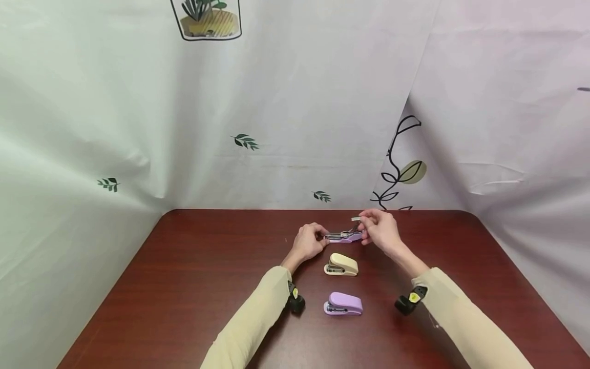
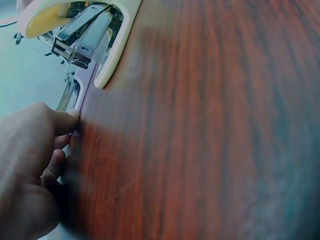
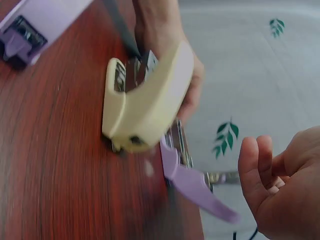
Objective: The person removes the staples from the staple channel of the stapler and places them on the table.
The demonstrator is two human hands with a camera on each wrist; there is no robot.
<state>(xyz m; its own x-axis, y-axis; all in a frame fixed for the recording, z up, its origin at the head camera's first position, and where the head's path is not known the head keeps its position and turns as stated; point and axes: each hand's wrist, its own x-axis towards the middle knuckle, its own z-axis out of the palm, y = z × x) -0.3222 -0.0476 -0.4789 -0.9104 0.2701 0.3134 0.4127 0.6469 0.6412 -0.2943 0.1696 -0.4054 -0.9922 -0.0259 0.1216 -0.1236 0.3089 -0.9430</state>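
Note:
At the far side of the table, an opened purple stapler (image 1: 352, 238) lies with its metal channel exposed. My left hand (image 1: 310, 241) pinches its left end between thumb and fingers; the left wrist view shows the thumb (image 2: 67, 120) on that end. Over the other end, my right hand (image 1: 380, 229) pinches a short pale strip (image 1: 355, 219) that looks like staples. In the right wrist view the purple stapler's rear part (image 3: 195, 187) sits beside my right hand (image 3: 290, 185), whose fingers hide the strip. Closer to me stands a cream stapler (image 1: 344, 263), touched by neither hand.
A second purple stapler (image 1: 345, 302) stands on the brown wooden table (image 1: 193, 307), nearer than the cream one, between my forearms. White cloth (image 1: 295, 102) with leaf prints hangs behind the table's far edge and at both sides.

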